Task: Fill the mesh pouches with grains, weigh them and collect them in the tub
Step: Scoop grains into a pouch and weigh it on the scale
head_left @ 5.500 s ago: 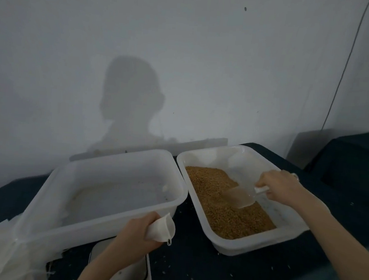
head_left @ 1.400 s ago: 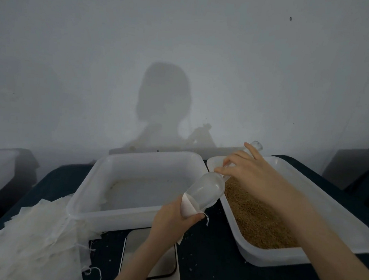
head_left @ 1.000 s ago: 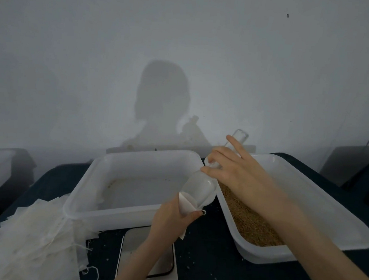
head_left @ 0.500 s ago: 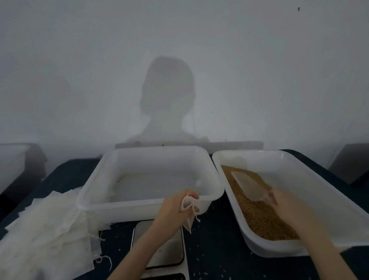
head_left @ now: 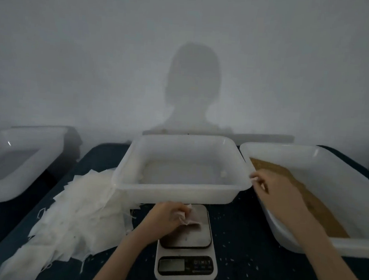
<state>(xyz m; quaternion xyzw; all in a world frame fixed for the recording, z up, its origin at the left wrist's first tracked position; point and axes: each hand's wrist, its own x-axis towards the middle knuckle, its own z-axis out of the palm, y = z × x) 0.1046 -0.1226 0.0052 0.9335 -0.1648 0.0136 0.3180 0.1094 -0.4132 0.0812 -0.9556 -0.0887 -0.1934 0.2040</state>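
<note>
A small white mesh pouch (head_left: 186, 215), crumpled and seemingly filled, sits on the scale's (head_left: 186, 245) steel platform at its rear-left corner, before the translucent tub (head_left: 182, 191).

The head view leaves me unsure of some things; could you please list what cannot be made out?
- Scale display: too small and dim to read.
- Pouch fill: hidden by the left hand gripping it.
- Scoop: not visible; right hand covers that spot.
- Left tub: cut off by the edge.

The tubs (head_left: 182, 190) are showing milky, see-through white. The grains (head_left: 318, 206) are looking golden brown. The pouches (head_left: 76, 211) are lying pale cream. The scale (head_left: 186, 260) is showing white with a steel-grey plate. The tablecloth (head_left: 248, 242) is looking dark navy, speckled with pale grains.
</note>
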